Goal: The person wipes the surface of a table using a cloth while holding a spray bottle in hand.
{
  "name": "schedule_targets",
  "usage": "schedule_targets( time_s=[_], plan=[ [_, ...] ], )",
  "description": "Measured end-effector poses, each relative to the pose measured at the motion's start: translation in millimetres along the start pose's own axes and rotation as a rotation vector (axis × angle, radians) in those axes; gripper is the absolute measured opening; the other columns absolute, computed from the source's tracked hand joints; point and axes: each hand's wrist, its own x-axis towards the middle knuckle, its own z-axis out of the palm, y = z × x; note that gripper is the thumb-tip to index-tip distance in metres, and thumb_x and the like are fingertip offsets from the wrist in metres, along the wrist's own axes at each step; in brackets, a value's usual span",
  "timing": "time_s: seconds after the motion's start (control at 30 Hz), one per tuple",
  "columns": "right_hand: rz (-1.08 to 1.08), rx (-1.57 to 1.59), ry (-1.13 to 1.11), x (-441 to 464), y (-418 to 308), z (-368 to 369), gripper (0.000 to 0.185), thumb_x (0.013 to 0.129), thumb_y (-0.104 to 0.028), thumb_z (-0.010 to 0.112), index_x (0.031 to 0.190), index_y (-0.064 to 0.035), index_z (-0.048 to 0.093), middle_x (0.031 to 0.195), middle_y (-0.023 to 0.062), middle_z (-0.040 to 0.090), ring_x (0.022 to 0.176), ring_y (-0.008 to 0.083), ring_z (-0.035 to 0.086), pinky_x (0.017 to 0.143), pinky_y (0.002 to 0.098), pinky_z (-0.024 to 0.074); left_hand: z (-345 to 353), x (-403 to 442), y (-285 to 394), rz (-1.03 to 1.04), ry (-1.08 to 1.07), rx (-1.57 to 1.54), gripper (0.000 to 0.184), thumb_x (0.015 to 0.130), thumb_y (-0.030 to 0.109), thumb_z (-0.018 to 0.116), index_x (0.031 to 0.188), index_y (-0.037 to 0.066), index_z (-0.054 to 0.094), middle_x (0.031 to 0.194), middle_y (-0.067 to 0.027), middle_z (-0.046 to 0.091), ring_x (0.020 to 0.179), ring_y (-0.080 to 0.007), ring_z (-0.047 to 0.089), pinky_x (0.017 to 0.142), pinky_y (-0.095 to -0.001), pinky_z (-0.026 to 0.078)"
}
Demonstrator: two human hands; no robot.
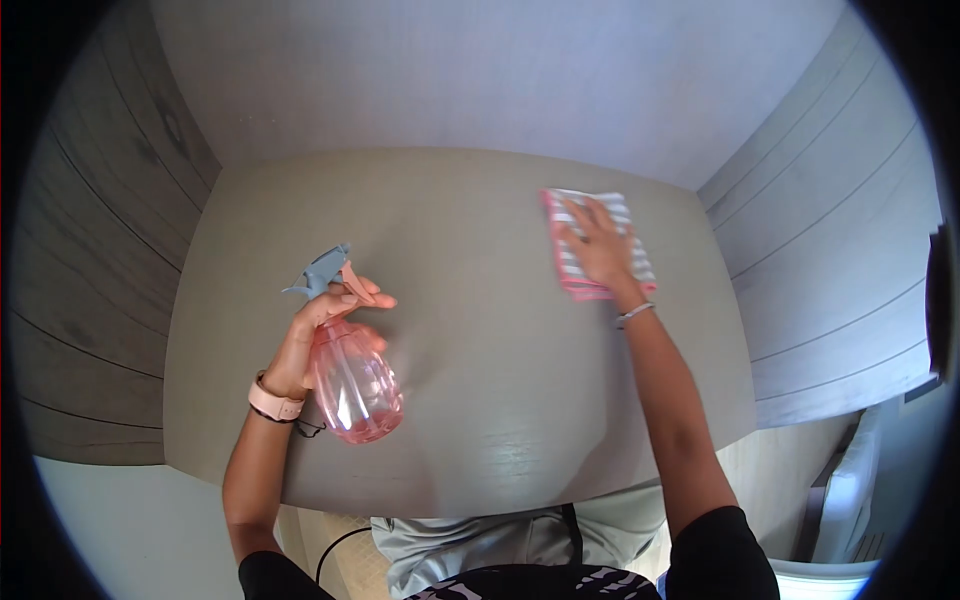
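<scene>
My left hand point(335, 310) is wrapped round the neck of a pink see-through spray bottle point(358, 390). The bottle has a grey spray head point(326, 266) and a pink trigger, and a little liquid shows at its bottom. It tilts over the left part of the desk; whether its base touches the surface I cannot tell. On the right, my right hand point(600, 245) lies flat with fingers spread on a folded cloth point(612, 208). Grey and white stripes and a pink edge mark this cloth, which rests on the desktop. The right hand is slightly blurred.
The grey-beige desktop point(450, 240) is bounded by a pale back wall point(500, 80) and grey wood-grain side panels point(100, 250) point(820, 250). A damp-looking sheen point(510, 450) shows near the front edge. A white piece of furniture point(848, 490) stands at the lower right.
</scene>
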Motion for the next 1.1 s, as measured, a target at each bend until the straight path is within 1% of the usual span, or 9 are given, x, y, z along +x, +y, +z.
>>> schedule_targets(
  time_s=[0.07, 0.1, 0.2, 0.43, 0.63, 0.77, 0.83, 0.97, 1.1],
  plan=[
    [0.16, 0.021, -0.009, -15.1, 52.3, -14.0, 0.065, 0.092, -0.068, 0.043, 0.149, -0.0354, 0.04, 0.159, 0.0033, 0.031, 0.147, 0.0235, 0.029, 0.115, 0.0676, 0.0126, -4.6, -9.3, 9.0, -0.051, -0.013, 0.041, 0.032, 0.092, 0.029, 0.052, 0.11, 0.003, 0.058, 0.118, -0.0201, 0.062, 0.082, -0.0258, 0.066, 0.073, -0.0362, 0.058],
    [0.247, 0.037, 0.02, -23.4, 79.3, -15.4, 0.066, 0.092, -0.067, 0.044, 0.149, -0.0354, 0.04, 0.159, 0.0045, 0.03, 0.145, 0.0242, 0.031, 0.113, 0.0691, 0.0124, -6.1, -12.4, 10.6, -0.04, 0.021, 0.021, 0.033, 0.091, 0.028, 0.053, 0.112, 0.002, 0.057, 0.116, -0.0195, 0.063, 0.072, -0.0249, 0.067, 0.071, -0.0352, 0.058],
    [0.44, 0.08, 0.141, -59.4, 139.2, -18.2, 0.063, 0.089, -0.064, 0.052, 0.144, -0.034, 0.046, 0.156, 0.0073, 0.033, 0.141, 0.026, 0.037, 0.109, 0.0742, 0.0112, -16.3, -21.0, 22.8, -0.038, 0.093, 0.064, 0.035, 0.09, 0.029, 0.051, 0.108, -0.001, 0.057, 0.112, -0.0209, 0.06, 0.066, -0.0253, 0.066, 0.065, -0.0352, 0.06],
    [0.768, -0.012, 0.114, -79.1, 158.4, -24.0, 0.056, 0.087, -0.06, 0.056, 0.136, -0.0328, 0.052, 0.149, 0.0088, 0.039, 0.143, 0.0275, 0.033, 0.101, 0.0821, 0.006, -13.0, -18.9, 53.1, -0.007, 0.086, 0.015, 0.031, 0.09, 0.028, 0.054, 0.105, 0.001, 0.06, 0.11, -0.0205, 0.064, 0.06, -0.025, 0.065, 0.062, -0.0337, 0.059],
    [0.588, 0.047, 0.07, -37.3, 68.6, -30.3, 0.062, 0.088, -0.064, 0.052, 0.139, -0.028, 0.05, 0.153, 0.0128, 0.034, 0.146, 0.0327, 0.025, 0.102, 0.0823, 0.0058, 9.8, -1.9, 53.5, -0.049, -0.044, 0.006, 0.042, 0.09, 0.031, 0.053, 0.12, 0.001, 0.054, 0.116, -0.0207, 0.065, 0.065, -0.0267, 0.067, 0.066, -0.0358, 0.058],
    [0.629, -0.071, 0.016, -14.8, -12.7, -32.4, 0.068, 0.09, -0.062, 0.047, 0.147, -0.0249, 0.041, 0.157, 0.0214, 0.023, 0.148, 0.0389, 0.017, 0.107, 0.0784, 0.0068, 35.7, -4.2, 52.7, -0.046, -0.042, 0.036, 0.041, 0.09, 0.033, 0.052, 0.113, 0.0, 0.057, 0.113, -0.0227, 0.063, 0.059, -0.0255, 0.066, 0.062, -0.034, 0.059],
    [0.534, -0.075, -0.001, -11.7, -42.3, -31.8, 0.068, 0.092, -0.061, 0.045, 0.149, -0.0239, 0.039, 0.158, 0.019, 0.022, 0.148, 0.0398, 0.016, 0.107, 0.078, 0.0067, 41.0, -4.3, 53.2, -0.065, -0.057, 0.028, 0.041, 0.09, 0.033, 0.051, 0.113, 0.0, 0.057, 0.113, -0.0226, 0.063, 0.06, -0.0252, 0.066, 0.062, -0.0341, 0.059],
    [0.216, -0.051, -0.074, -16.2, -96.9, -32.9, 0.063, 0.093, -0.06, 0.044, 0.148, -0.0293, 0.04, 0.157, 0.0085, 0.028, 0.148, 0.0301, 0.022, 0.108, 0.0769, 0.0095, 35.9, -3.1, 51.3, -0.099, -0.11, 0.021, 0.042, 0.09, 0.032, 0.05, 0.119, 0.002, 0.055, 0.116, -0.0196, 0.065, 0.067, -0.0265, 0.068, 0.066, -0.036, 0.058],
    [-0.113, 0.005, -0.132, -42.2, -145.9, -26.1, 0.059, 0.095, -0.06, 0.042, 0.147, -0.0311, 0.043, 0.159, 0.009, 0.028, 0.149, 0.0287, 0.022, 0.11, 0.0752, 0.0081, 22.2, -3.7, 44.3, -0.052, -0.138, 0.016, 0.043, 0.091, 0.033, 0.049, 0.119, 0.001, 0.055, 0.117, -0.0211, 0.064, 0.066, -0.0264, 0.068, 0.066, -0.0373, 0.058]
  ],
)
